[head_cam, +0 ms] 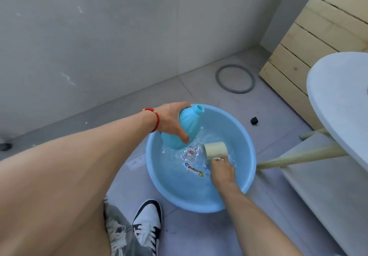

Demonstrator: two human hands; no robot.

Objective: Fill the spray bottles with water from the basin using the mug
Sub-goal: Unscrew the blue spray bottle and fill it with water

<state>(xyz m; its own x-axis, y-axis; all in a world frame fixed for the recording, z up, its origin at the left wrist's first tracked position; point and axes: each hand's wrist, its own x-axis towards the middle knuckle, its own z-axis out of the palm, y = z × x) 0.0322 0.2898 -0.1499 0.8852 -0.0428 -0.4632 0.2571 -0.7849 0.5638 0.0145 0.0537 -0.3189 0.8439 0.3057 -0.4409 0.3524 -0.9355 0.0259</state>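
- The left hand holds the bottle by its body, fingers curled round it; the bottle is tilted, its open neck pointing up and to the right, above the far-left part of the basin.
- The right hand grips the mug, which lies on its side low in the basin, its mouth turned to the left, at the water.
- The basin stands on the floor and the water in it is shallow, so I judge that the step in hand is scooping.
- To do it well, the mug should go in almost flat, so that the shallow water runs in, and then turn upright before it is lifted.
- The neck of the bottle is narrow; it is better to bring the bottle more upright and keep it over the basin, so that spilled water falls back.
- Pour slowly, with the lip of the mug touching the neck.
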